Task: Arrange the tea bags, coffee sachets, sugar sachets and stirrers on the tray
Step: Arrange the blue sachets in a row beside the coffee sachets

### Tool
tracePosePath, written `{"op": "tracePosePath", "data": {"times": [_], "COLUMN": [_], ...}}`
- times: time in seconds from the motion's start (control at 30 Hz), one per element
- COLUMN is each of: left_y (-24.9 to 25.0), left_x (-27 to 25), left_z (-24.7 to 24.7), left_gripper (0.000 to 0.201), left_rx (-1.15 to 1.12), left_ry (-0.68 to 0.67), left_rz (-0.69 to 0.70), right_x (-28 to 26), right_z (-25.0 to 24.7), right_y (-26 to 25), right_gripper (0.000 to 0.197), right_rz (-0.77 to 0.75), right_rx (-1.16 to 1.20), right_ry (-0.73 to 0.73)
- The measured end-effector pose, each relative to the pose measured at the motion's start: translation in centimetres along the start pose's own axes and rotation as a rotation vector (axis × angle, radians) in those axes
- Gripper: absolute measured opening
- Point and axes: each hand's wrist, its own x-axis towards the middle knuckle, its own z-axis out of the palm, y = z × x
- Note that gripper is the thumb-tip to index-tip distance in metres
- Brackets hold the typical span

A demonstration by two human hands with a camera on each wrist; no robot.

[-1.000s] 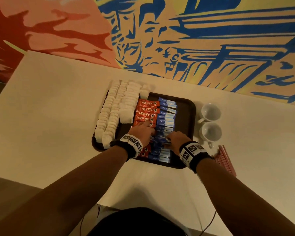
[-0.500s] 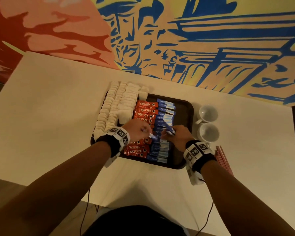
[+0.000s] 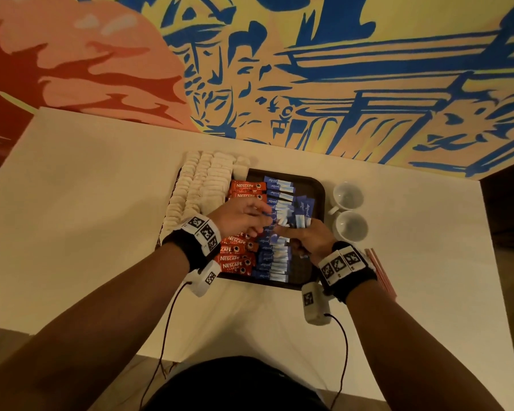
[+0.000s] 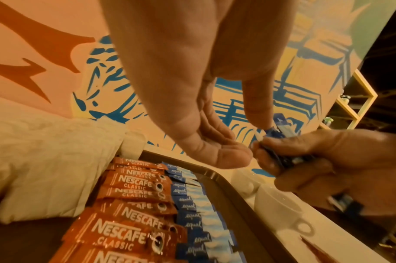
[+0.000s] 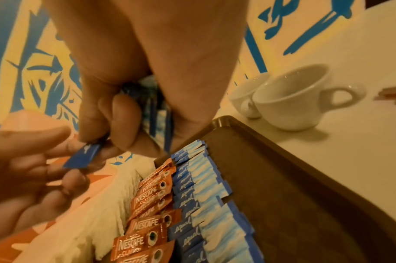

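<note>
A dark brown tray (image 3: pixel 316 188) holds white tea bags (image 3: pixel 204 185) on the left, red Nescafe sachets (image 3: pixel 245 186) beside them and a column of blue sugar sachets (image 3: pixel 275 258). Above the tray my right hand (image 3: pixel 306 241) grips a bunch of blue sugar sachets (image 3: pixel 301 213). One sachet (image 5: pixel 84 156) sticks out of that bunch toward my left hand (image 3: pixel 266 222). My left thumb lies over its free end and my left fingers (image 5: pixel 41 167) lie under it. Red stirrers (image 3: pixel 380 271) lie on the table right of the tray.
Two white cups (image 3: pixel 348 196) (image 3: pixel 350 228) stand on the white table (image 3: pixel 86 218) just right of the tray. The tray's right strip (image 5: pixel 293 186) is bare. A painted wall rises directly behind the table.
Both hands have lifted off the sachet rows. The right hand has come up with a bunch of blue sachets, and the left hand has moved across to it.
</note>
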Motion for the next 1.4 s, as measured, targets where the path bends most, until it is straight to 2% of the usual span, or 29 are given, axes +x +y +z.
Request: {"op": "tracePosePath", "data": {"times": [0.1, 0.37, 0.63, 0.73, 0.83, 0.9, 1.0, 1.13, 1.23, 1.4], "left_y": [-0.8, -1.2, -1.4, -1.5, -1.7, -2.1, -3.3, -5.4, -6.4, -6.9], "left_x": [-0.5, -0.7, 0.5, 1.0, 1.5, 1.9, 2.5, 2.8, 2.6, 2.7], "left_z": [1.0, 1.7, 1.5, 2.5, 3.5, 3.9, 4.4, 5.2, 5.6, 5.6], "left_gripper": [0.031, 0.022, 0.015, 0.023, 0.027, 0.028, 0.029, 0.027, 0.027, 0.031], "left_rx": [0.008, 0.053, 0.369, 0.461, 0.668, 0.789, 0.921, 1.058, 1.131, 1.084], "left_ry": [-0.048, -0.014, 0.099, 0.104, 0.125, 0.123, 0.099, 0.083, 0.113, 0.094], "left_rz": [-0.012, 0.03, 0.132, 0.156, 0.182, 0.219, 0.188, 0.135, 0.117, 0.109], "right_x": [-0.5, -0.7, -0.1, 0.4, 0.8, 1.0, 1.0, 0.8, 0.7, 0.0], "right_z": [0.5, 0.4, -0.7, -0.9, -1.4, -1.9, -2.7, -3.5, -3.8, -3.6], "right_y": [0.3, 1.7, 2.4, 2.7, 3.3, 3.9, 4.7, 5.5, 6.0, 5.4], "right_gripper": [0.021, 0.025, 0.015, 0.013, 0.014, 0.017, 0.022, 0.03, 0.03, 0.026], "right_rz": [0.023, 0.043, 0.037, 0.073, 0.086, 0.081, 0.115, 0.124, 0.161, 0.196], "right_rx": [0.102, 0.215, 0.36, 0.339, 0.324, 0.262, 0.129, 0.032, 0.051, 0.095], "right_ry": [0.008, 0.048, 0.16, 0.195, 0.203, 0.227, 0.303, 0.241, 0.158, 0.024]}}
